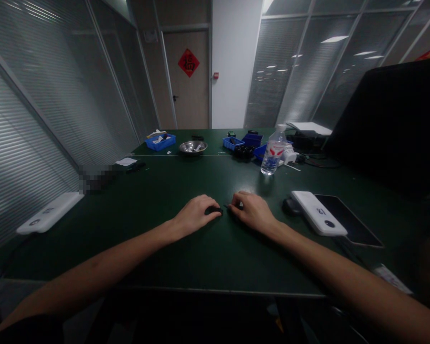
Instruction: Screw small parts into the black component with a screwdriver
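My left hand (197, 214) rests low over the green tabletop (186, 258), its thumb and fingers closed on a small black object (213, 210). Just to the right, my right hand (253, 210) pinches a thin dark piece (228, 206) whose tip points at the black object. A narrow gap seems to separate the two. Both pieces are too small and dark for me to tell their kind, and the fingers cover much of them.
A water bottle (273, 152) stands beyond my right hand. White power banks lie at the right (318, 213) and left (50, 213), the right one against a dark tablet (349, 220). Farther back are a metal bowl (193, 148) and a blue basket (160, 142).
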